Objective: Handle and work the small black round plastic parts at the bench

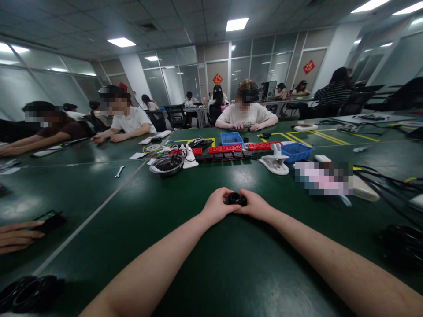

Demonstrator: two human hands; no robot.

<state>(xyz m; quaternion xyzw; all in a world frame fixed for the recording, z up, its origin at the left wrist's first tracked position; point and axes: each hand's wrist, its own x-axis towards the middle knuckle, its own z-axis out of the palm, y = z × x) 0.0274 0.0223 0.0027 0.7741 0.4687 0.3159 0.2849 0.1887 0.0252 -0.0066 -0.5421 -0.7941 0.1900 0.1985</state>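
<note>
Both my hands meet over the green table, around a small black ring-shaped part. From the left, my left hand wraps its fingers and thumb about the part. My right hand closes on it from the other side, and the two thumbs come close together at its near edge. The round opening of the part faces up. My fingertips behind it are partly hidden. More black rings lie at the lower left, and another group of black rings is at the right edge.
Ahead are a metal bowl, red power strips, a white clamp stand and blue trays. A wrench lies left. Another person's hand is near a dark device. Cables run at right. People sit across the table.
</note>
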